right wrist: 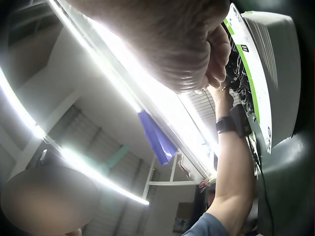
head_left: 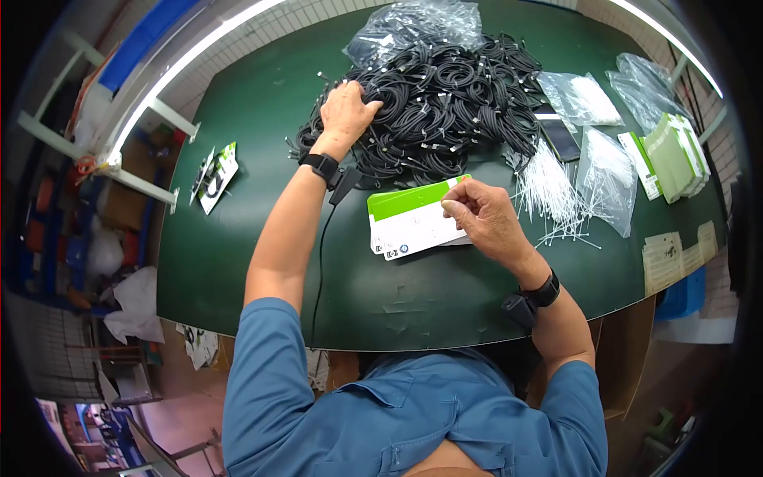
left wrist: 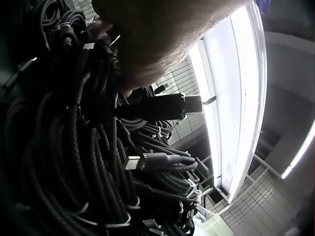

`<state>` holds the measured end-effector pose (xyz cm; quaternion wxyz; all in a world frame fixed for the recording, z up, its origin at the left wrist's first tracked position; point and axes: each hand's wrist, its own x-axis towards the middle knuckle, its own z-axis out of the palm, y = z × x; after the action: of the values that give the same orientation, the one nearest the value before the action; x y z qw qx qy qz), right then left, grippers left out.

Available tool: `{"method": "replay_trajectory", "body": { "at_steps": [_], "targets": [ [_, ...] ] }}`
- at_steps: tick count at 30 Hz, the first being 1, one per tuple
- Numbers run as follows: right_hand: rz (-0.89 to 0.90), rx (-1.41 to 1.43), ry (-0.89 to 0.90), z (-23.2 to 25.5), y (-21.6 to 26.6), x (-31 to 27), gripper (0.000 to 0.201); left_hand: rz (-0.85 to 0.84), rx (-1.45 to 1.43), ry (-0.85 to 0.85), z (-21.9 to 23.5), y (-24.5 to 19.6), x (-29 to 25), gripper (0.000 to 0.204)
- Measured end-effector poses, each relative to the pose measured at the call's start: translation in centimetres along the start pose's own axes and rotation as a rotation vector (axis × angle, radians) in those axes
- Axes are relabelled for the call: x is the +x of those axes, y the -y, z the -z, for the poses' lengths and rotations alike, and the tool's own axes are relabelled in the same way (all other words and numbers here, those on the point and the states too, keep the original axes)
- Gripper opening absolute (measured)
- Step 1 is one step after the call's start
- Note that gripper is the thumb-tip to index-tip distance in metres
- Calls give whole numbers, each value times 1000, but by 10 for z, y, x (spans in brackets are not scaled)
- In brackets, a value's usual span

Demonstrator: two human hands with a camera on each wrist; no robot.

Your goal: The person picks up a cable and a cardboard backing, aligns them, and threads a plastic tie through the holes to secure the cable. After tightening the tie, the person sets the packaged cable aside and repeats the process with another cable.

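Observation:
My left hand [head_left: 346, 113] reaches onto the near left side of a big heap of coiled black cables [head_left: 445, 99], thumb out to the right; its fingertips are partly hidden. In the left wrist view, braided cables [left wrist: 64, 162] and a metal-tipped connector [left wrist: 194, 104] lie close under that hand. My right hand [head_left: 486, 221] is over the right end of a stack of green-and-white cards [head_left: 409, 226], with its fingers curled and thumb near the index finger. No object shows between them. The right wrist view shows the cards [right wrist: 253, 73] edge-on beside the curled fingers [right wrist: 219, 51].
White cable ties [head_left: 548, 187] lie loose right of the heap, near a phone [head_left: 560, 135] and bags of ties [head_left: 608, 171]. More cards [head_left: 675, 159] stand at the right edge. Carded cables [head_left: 216, 179] lie at left; a clear plastic bag [head_left: 417, 32] tops the heap.

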<state>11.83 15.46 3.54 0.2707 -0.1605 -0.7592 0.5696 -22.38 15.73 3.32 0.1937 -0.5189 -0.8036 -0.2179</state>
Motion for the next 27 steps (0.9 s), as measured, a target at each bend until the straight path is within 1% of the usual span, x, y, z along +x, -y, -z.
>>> {"method": "replay_trajectory", "body": {
  "at_steps": [1,4,5,8,9,12,17,20,21,24,25,27],
  "targets": [
    [3,7,-20,1,0,0,9,-21,2,3,1,-4,4,38],
    [36,-49,7,0,-2,0,9,90,9,56,8,-10,5,33],
    [36,-36,-8,-1,-3,0,9,74,18,64,11,-11,5,33],
    [55,-29,-5,-3,-2,-2,10,22,75,-26,22,-9,1,27],
    [56,-21,-4,-4,-1,-2,10,21,83,-23,27,-7,1,27],
    [36,-6,7,-5,0,-2,11,22,-95,-110,38,-4,0,25],
    [17,-25,22,-6,2,-3,11,36,-205,-130,56,-10,-5,17],
    [-4,-4,21,-7,3,-3,11,227,-818,-123,61,-17,-4,15],
    [-9,-9,22,-8,3,-3,11,231,-824,-122,68,-25,-7,15],
    [-47,270,10,-8,4,-5,12,221,-1294,-93,84,-59,-36,19],
    [-66,260,2,-7,6,-6,12,231,-1310,-81,96,-78,-51,19],
    [-63,364,37,-1,17,-9,17,90,-995,-62,119,-113,-88,24]
  ]
}}
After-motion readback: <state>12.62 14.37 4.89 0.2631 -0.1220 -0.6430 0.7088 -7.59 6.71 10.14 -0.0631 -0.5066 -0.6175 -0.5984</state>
